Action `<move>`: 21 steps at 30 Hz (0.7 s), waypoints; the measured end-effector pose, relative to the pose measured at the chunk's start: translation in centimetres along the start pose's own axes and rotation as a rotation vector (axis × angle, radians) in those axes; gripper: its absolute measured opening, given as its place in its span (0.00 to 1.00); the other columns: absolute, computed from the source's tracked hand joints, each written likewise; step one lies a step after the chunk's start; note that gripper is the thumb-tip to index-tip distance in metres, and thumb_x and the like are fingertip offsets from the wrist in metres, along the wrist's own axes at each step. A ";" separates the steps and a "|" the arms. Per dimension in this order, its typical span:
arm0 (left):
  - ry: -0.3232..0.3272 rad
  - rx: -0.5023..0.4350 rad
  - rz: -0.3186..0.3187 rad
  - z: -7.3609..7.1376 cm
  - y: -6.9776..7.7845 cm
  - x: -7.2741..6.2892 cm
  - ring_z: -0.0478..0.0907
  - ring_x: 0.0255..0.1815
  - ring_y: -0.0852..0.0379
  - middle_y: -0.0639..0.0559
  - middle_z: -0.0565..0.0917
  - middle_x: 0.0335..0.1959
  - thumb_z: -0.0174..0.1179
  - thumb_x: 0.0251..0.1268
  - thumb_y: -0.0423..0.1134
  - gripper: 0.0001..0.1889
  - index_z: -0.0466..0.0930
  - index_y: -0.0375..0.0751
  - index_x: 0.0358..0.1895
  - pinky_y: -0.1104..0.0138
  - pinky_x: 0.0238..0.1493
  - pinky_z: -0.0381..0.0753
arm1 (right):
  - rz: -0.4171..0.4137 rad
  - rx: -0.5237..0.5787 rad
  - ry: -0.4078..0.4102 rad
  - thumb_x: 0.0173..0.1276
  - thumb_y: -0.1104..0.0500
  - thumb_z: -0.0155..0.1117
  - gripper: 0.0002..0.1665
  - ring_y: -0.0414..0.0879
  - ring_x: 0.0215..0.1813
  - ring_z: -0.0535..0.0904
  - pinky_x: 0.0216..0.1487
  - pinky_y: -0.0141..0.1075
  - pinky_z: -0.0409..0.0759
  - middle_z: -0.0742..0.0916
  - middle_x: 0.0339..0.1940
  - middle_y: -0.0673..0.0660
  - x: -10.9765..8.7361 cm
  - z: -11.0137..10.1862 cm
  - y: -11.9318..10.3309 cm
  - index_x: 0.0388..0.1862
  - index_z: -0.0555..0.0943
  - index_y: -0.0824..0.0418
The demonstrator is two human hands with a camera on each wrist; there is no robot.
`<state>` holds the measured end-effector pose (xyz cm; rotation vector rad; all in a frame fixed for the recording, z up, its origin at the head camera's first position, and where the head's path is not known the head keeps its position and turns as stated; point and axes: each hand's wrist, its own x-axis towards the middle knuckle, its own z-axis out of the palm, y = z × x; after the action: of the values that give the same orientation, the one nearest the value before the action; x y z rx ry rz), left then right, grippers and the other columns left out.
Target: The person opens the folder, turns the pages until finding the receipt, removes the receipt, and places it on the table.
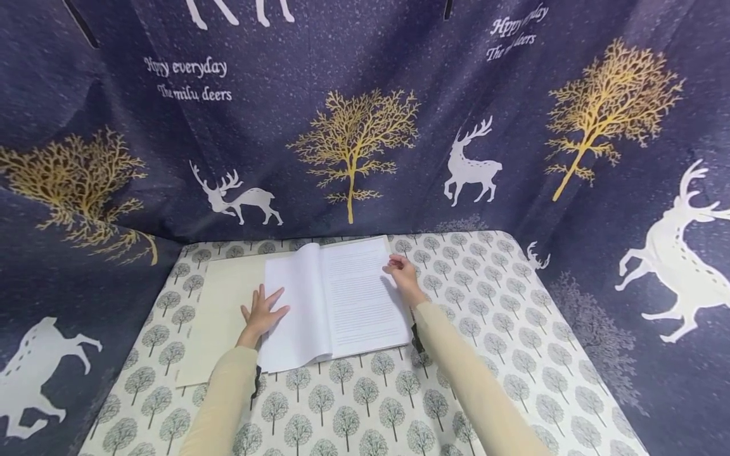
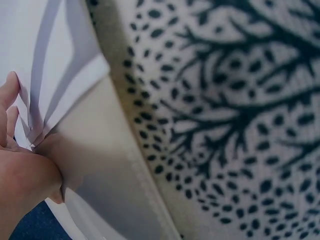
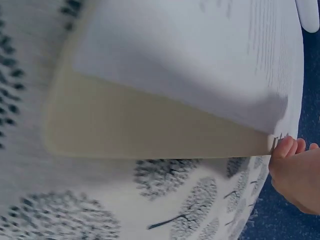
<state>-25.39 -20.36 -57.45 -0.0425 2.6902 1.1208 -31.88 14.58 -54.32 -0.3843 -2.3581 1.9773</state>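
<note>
An opened booklet with a cream cover (image 1: 222, 297) lies on the patterned cloth. Its turned leaves (image 1: 296, 310) show a blank white side on the left and bulge near the fold; the printed page (image 1: 365, 285) faces up on the right. My left hand (image 1: 262, 315), fingers spread, rests on the outer edge of the turned leaves. In the left wrist view, those white leaves (image 2: 65, 55) bend beside its fingers. At the right edge, toward the far corner, my right hand (image 1: 402, 273) pinches the page edge. The right wrist view shows cream cover (image 3: 150, 125) below the page.
A white cloth (image 1: 371, 405) printed with grey trees covers the table. Dark blue fabric (image 1: 399, 63) with deer and golden trees hangs behind it and along both sides. A dark strap (image 1: 417, 339) shows at the right wrist.
</note>
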 end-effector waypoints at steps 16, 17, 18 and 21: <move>0.026 -0.004 -0.034 0.1 -0.2 0.4 0.23 0.79 0.34 0.34 0.29 0.79 0.55 0.69 0.49 0.38 0.52 0.39 0.76 0.36 0.70 0.10 | 0.005 -0.050 -0.118 0.62 0.66 0.65 0.37 0.59 0.72 0.67 0.77 0.47 0.62 0.72 0.70 0.67 1.4 0.1 -0.7 0.71 0.66 0.66; 0.028 -0.011 -0.033 0.1 -0.2 0.4 0.23 0.79 0.34 0.33 0.29 0.79 0.56 0.68 0.49 0.38 0.52 0.38 0.76 0.36 0.69 0.10 | 0.009 -0.046 -0.123 0.63 0.66 0.65 0.38 0.59 0.73 0.66 0.78 0.47 0.61 0.72 0.71 0.67 1.5 0.2 -0.6 0.72 0.65 0.65; 0.026 -0.013 -0.037 0.1 -0.3 0.5 0.23 0.79 0.34 0.34 0.29 0.79 0.56 0.68 0.49 0.38 0.51 0.38 0.76 0.37 0.69 0.10 | 0.014 -0.041 -0.122 0.63 0.66 0.65 0.38 0.59 0.73 0.65 0.78 0.47 0.61 0.71 0.71 0.67 1.5 0.3 -0.5 0.72 0.64 0.65; 0.017 -0.020 -0.043 0.0 -0.4 0.5 0.22 0.79 0.35 0.35 0.28 0.79 0.56 0.68 0.49 0.39 0.51 0.38 0.76 0.37 0.69 0.09 | 0.027 -0.047 -0.116 0.63 0.67 0.65 0.39 0.58 0.74 0.65 0.78 0.46 0.61 0.71 0.71 0.66 1.8 0.3 -0.4 0.72 0.64 0.64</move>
<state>-25.82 -20.65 -57.87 -0.1137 2.6794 1.1396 -33.72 14.57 -54.26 -0.3134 -2.4857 2.0113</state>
